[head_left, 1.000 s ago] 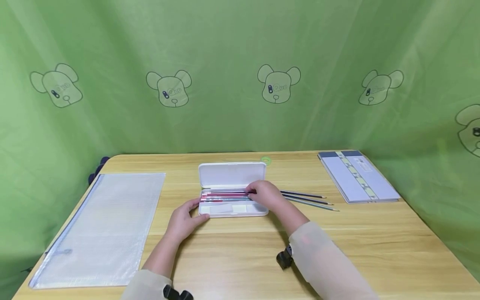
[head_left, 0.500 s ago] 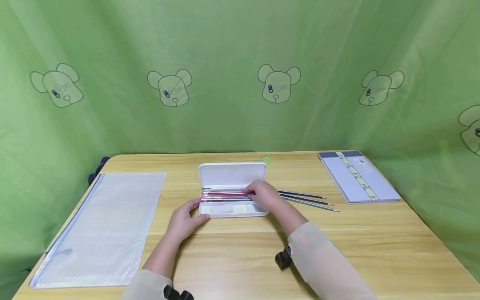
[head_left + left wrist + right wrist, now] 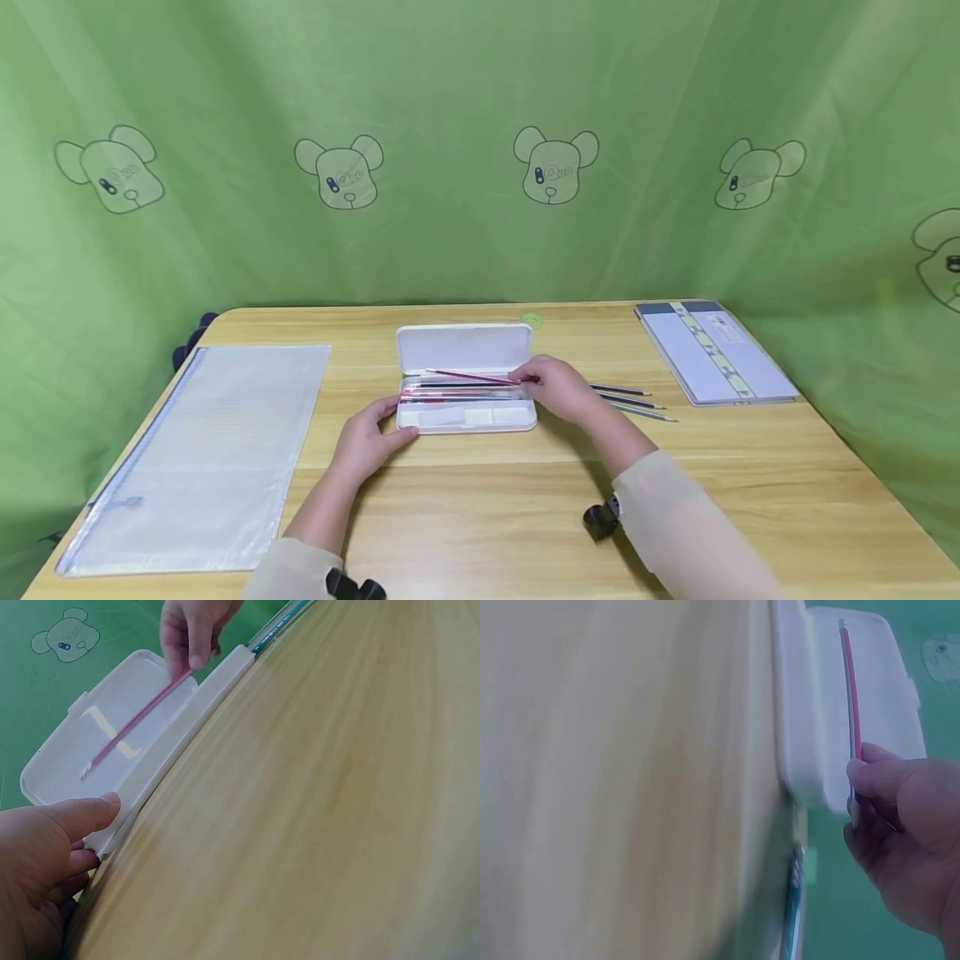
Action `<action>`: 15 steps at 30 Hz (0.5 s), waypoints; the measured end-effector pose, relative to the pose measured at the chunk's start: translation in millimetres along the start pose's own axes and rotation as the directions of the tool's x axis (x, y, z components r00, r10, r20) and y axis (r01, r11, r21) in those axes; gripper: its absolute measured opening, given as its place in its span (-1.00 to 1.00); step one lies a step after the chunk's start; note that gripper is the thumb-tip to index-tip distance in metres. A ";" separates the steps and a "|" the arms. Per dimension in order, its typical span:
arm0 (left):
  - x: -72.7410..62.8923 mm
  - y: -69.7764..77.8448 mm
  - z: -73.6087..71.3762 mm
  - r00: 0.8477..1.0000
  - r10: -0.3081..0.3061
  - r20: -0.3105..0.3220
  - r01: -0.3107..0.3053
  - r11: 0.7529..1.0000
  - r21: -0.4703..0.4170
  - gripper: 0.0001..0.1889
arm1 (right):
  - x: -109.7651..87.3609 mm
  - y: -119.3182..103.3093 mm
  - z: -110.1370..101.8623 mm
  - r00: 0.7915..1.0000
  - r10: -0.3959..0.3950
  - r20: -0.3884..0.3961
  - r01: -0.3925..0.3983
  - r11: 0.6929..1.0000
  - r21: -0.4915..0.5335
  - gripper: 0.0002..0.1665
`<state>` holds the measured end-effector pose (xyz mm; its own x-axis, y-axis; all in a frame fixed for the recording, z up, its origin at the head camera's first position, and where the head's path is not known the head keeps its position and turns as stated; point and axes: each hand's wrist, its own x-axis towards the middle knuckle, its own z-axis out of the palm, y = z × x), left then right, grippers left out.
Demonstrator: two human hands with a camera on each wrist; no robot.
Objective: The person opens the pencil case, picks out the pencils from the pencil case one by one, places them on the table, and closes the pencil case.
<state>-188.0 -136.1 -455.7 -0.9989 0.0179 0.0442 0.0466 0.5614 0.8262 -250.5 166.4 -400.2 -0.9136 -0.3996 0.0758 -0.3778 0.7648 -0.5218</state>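
Red pencil (image 3: 472,377): is tilting above the open white case (image 3: 450,346), higher than before;
Right hand (image 3: 558,388): its fingers are pinching the pencil near its point;
Left hand (image 3: 366,440): its fingers are gripping the case's near left corner;

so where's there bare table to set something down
Bare table: between left sleeve and right sleeve, nearer than the pencil case; right of the right sleeve, nearer than the notebook; a strip between the mesh pouch and case. Crowded: the case, with left hand, right hand and loose pencils about it.
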 end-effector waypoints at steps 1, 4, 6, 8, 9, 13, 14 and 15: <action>0.1 -0.2 -0.1 1.000 0.001 0.000 -0.001 1.000 0.004 -0.34 | -2.7 2.5 -3.3 1.000 -0.002 -0.012 0.002 1.000 0.004 -0.76; 0.1 -0.3 -0.3 1.000 0.002 0.001 -0.002 1.000 0.006 -0.34 | -10.7 10.4 -13.3 0.999 0.007 -0.039 -0.007 1.000 0.012 -0.77; 0.3 -0.6 -0.4 1.000 0.001 0.001 -0.001 1.000 0.006 -0.34 | -16.0 15.5 -20.2 0.999 0.014 -0.047 -0.014 1.000 0.008 -0.77; 0.4 -0.6 -0.6 1.000 0.001 0.002 -0.001 1.000 0.008 -0.33 | -21.4 20.8 -27.2 0.998 0.029 -0.051 -0.029 1.000 0.007 -0.77; 0.5 -0.7 -0.6 1.000 0.001 0.002 -0.001 1.000 0.008 -0.33 | -24.3 23.3 -30.6 0.998 0.036 -0.052 -0.036 0.999 0.003 -0.77; 0.5 -0.1 -0.9 1.000 0.001 0.005 -0.001 1.000 0.011 -0.33 | -37.4 34.9 -43.2 0.996 0.052 -0.066 -0.052 0.999 -0.009 -0.77; 0.5 0.0 -0.9 1.000 0.002 0.005 -0.002 1.000 0.010 -0.33 | -41.0 37.8 -45.9 0.996 0.054 -0.070 -0.055 0.998 -0.011 -0.77; 0.3 0.5 -1.2 1.000 0.002 0.005 -0.002 1.000 0.009 -0.33 | -44.6 41.0 -48.3 0.996 0.056 -0.074 -0.057 0.998 -0.016 -0.76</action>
<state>-188.2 -136.8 -454.6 -0.9988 0.0233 0.0430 0.0487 0.5689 0.8210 -232.5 240.1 -383.9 -0.9419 -0.3178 0.1091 -0.3273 0.7944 -0.5117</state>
